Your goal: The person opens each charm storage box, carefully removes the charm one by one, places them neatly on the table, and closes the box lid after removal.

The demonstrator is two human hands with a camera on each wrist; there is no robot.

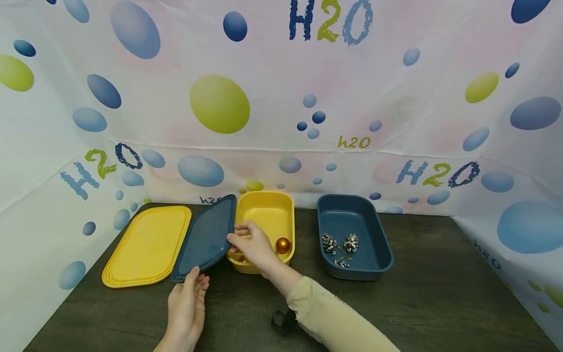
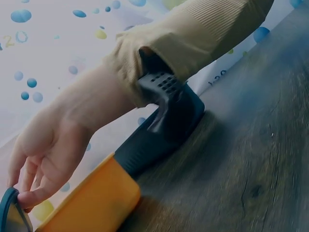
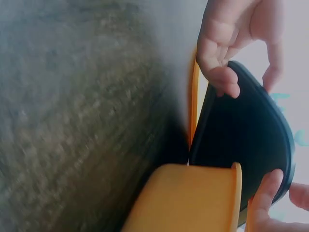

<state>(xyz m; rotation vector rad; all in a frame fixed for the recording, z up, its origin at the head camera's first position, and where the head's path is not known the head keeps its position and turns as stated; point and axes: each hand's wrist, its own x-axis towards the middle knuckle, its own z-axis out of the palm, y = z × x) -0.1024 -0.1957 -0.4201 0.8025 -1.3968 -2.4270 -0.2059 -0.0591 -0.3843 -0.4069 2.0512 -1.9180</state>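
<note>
A dark blue lid (image 1: 208,237) is tilted up, its right edge raised beside the yellow box (image 1: 266,203). My right hand (image 1: 255,247) pinches that raised edge between thumb and fingers, reaching across the yellow box. At the lid's near corner, my left hand (image 1: 188,300) grips the rim; the right wrist view shows its fingers on the underside of the lid (image 3: 236,130). Inside the yellow box lies a shiny orange ball (image 1: 283,245), with more partly hidden behind the right hand. In the left wrist view only a corner of the lid (image 2: 8,210) shows.
To the left a yellow lid (image 1: 149,247) lies flat on the dark wooden table (image 1: 440,293). A blue box (image 1: 352,212) with silvery pine cones (image 1: 351,243) stands to the right. A black camera mount (image 2: 166,99) is strapped to the right wrist. A patterned curtain closes off the back.
</note>
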